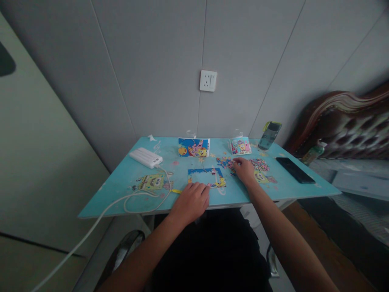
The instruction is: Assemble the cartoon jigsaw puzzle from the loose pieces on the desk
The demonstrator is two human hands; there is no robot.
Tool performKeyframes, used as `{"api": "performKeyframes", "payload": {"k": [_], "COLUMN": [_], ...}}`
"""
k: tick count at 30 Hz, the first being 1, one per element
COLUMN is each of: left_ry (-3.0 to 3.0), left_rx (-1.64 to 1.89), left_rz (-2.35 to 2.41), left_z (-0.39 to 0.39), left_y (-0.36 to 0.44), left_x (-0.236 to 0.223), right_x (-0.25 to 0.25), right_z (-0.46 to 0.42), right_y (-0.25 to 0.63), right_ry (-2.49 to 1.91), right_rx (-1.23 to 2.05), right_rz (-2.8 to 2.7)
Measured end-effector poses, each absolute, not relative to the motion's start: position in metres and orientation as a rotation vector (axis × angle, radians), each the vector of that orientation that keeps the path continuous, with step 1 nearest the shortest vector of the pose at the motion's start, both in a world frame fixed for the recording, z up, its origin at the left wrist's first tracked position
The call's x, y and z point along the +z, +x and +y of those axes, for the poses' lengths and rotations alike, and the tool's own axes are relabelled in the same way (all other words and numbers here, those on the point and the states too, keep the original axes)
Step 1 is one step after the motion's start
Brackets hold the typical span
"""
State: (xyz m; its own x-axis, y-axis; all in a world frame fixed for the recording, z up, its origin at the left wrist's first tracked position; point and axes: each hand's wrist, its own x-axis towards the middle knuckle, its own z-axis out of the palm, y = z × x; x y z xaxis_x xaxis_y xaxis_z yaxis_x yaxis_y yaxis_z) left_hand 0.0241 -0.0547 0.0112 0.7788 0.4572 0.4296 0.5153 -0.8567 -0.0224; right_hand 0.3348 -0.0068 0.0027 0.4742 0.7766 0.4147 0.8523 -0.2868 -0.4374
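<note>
A partly joined jigsaw puzzle (223, 180), mostly a blue and yellow border around a bare middle, lies near the table's front edge. My left hand (194, 198) rests over its lower left corner, fingers laid down with nothing visible in them. Loose puzzle pieces (259, 164) are heaped to the right of the border. Among them is my right hand (244, 170), its thumb and fingertips pinched together; whatever is between them is too small to make out. Behind the border stands a cartoon picture card (193, 147), and a smaller pink picture card (240, 146) stands behind the heap.
On the turquoise table (118, 190), a white power bank (146, 157) with a white cable (105, 215) lies at left. A dark phone (295, 170) lies at right. A water bottle (269, 136) stands at the back right. Behind is a wall with a socket (208, 80).
</note>
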Motion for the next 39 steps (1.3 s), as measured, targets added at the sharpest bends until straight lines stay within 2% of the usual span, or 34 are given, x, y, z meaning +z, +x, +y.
{"api": "performKeyframes", "payload": {"k": [10,39], "left_ry": [-2.828,-2.828], "left_rx": [-0.626,-0.664], "left_rz": [-0.782,-0.768], "left_z": [-0.0539,-0.0541], "left_y": [0.0242,0.0239], "left_x": [0.0109,0.0085], "right_x": [0.0075,-0.0008], "right_z": [-0.0132,-0.0106], "right_y": [0.3352,0.3347], "right_ry": [-2.141,-2.108], "right_rx": [-0.197,-0.001], "right_rz": [-1.257,-1.402]}}
